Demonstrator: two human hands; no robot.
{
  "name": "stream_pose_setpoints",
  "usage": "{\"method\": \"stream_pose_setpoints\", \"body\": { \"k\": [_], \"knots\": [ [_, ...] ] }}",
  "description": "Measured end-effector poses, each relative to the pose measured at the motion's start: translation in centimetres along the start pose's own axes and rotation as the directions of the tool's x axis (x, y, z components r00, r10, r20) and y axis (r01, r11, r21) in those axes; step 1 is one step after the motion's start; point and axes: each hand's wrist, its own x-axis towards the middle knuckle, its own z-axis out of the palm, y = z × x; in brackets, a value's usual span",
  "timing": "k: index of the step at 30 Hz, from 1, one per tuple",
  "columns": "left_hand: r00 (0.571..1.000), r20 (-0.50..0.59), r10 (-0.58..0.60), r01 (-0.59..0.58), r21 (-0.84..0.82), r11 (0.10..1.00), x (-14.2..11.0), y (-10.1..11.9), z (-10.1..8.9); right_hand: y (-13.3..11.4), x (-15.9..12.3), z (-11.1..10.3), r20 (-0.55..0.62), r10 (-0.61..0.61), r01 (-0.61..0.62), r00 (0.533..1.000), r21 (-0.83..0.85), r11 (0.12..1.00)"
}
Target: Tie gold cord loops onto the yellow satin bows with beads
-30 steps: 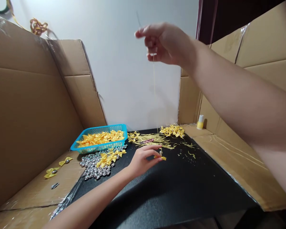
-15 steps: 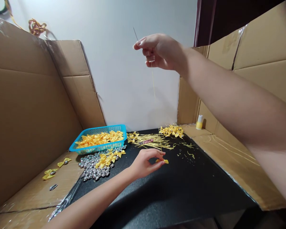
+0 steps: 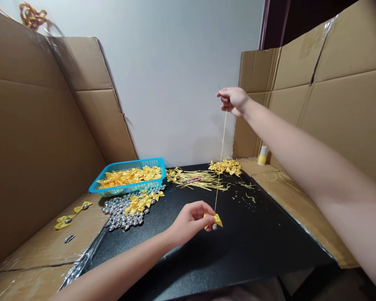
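Observation:
My left hand (image 3: 193,223) pinches a yellow ribbon bow (image 3: 218,220) low over the black tabletop, and a silver bead (image 3: 214,227) shows just under the bow. From the bow a yellow thread (image 3: 222,142) runs taut up to my right hand (image 3: 233,100), which is raised in front of the wall. A thin needle (image 3: 219,87) sticks up from between the right thumb and forefinger. The other right fingers are curled around the thread.
A blue basket (image 3: 95,187) of yellow bows stands at the back left. Silver beads (image 3: 114,213) with several bows lie before it. Behind are yellow strips (image 3: 203,179), pink-handled snips (image 3: 191,180), a bow pile (image 3: 227,167) and a thread spool (image 3: 262,155). Cardboard walls (image 3: 347,108) flank the table.
My right hand has moved down, right and farther away, and the thread between the hands is now taut. The bow and a bead show more clearly at my left fingertips.

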Motion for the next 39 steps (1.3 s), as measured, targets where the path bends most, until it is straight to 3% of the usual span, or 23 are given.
{"method": "stream_pose_setpoints", "body": {
  "k": [3,8,13,19,22,25,30,39],
  "knots": [
    [0.995,0.021,-0.1,0.101,-0.046,0.994,-0.7,-0.2,0.2,5.1,-0.7,-1.4,-0.142,0.075,-0.074,0.987,0.014,0.997],
    [0.973,-0.003,-0.23,0.229,-0.092,0.969,-1.2,-0.6,-0.4,12.9,-3.0,-3.5,-0.27,0.189,-0.195,0.944,0.004,0.981],
    [0.958,-0.059,-0.281,0.271,-0.147,0.951,-1.0,-1.2,-1.1,16.8,-6.7,-4.7,-0.273,0.235,-0.249,0.933,-0.015,0.968],
    [0.95,-0.124,-0.286,0.249,-0.248,0.936,-0.6,-1.5,-1.7,16.3,-15.7,-3.2,-0.099,0.223,-0.222,0.97,0.019,0.975],
    [0.958,-0.173,-0.23,0.193,-0.208,0.959,-0.5,-1.3,-2.1,14.5,-20.3,-1.9,0.003,0.224,-0.224,0.975,0.067,0.972],
    [0.957,-0.209,-0.203,0.162,-0.195,0.967,-0.5,-1.2,-2.5,12.0,-22.5,-1.2,0.085,0.205,-0.218,0.975,0.196,0.956],
    [0.955,-0.184,-0.233,0.173,-0.293,0.94,-0.5,-1.1,-2.7,10.1,-20.5,-2.8,-0.011,0.247,-0.237,0.969,0.247,0.94],
    [0.975,-0.126,-0.182,0.112,-0.429,0.896,-0.8,-0.2,-3.0,13.9,-14.3,-10.5,-0.157,0.317,-0.288,0.935,0.181,0.94]
  ]
}}
